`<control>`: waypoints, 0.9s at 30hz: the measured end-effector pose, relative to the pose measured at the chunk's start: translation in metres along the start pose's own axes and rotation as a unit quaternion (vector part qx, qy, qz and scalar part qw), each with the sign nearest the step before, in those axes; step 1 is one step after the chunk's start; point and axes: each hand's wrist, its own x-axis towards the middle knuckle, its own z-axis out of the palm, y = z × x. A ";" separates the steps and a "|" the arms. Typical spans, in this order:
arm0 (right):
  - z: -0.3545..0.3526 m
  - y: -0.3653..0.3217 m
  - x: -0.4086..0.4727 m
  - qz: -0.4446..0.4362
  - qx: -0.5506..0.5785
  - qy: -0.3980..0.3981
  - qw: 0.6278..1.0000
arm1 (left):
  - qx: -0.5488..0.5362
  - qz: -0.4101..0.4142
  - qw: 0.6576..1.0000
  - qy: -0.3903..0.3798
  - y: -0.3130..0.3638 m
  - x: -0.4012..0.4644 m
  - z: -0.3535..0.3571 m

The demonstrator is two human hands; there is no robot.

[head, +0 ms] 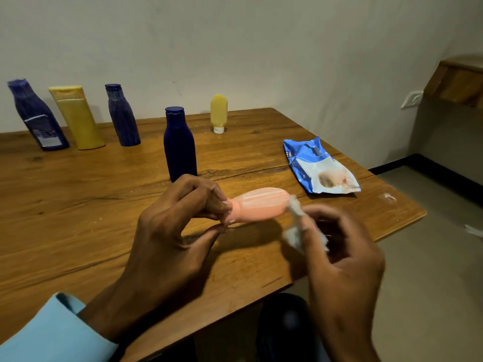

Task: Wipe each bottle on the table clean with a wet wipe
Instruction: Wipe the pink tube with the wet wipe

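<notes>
Pink tube [257, 205] held level above wooden table [78, 194]; left hand [177, 226] pinches its cap end. Right hand [339, 246], blurred, fingers curled round white wipe [294, 226] touching tube's far end. Wipe pack [317, 167] lies right, beyond the tube.

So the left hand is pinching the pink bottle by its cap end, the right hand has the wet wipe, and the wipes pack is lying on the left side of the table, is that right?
Not quite. The head view shows the wipes pack lying on the right side of the table, not the left. The rest holds: the left hand pinches the pink bottle by its cap end, and the right hand holds the wet wipe.
</notes>
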 end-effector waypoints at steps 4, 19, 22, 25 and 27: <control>-0.008 0.007 0.007 0.087 0.045 0.008 0.995 | -0.009 0.006 1.000 -0.001 -0.001 -0.001 0.000; -0.001 0.004 0.003 0.095 0.095 -0.028 0.991 | -0.089 -0.032 0.996 -0.005 -0.011 0.002 0.001; -0.001 0.004 0.003 0.089 0.092 -0.031 0.991 | -0.103 -0.069 0.992 -0.010 -0.012 0.002 0.000; 0.000 0.004 0.003 0.080 0.090 -0.028 0.992 | -0.101 -0.090 0.991 -0.021 -0.014 0.002 -0.001; 0.000 0.003 0.003 0.073 0.083 -0.028 0.993 | -0.110 -0.107 0.988 -0.026 -0.015 0.001 -0.001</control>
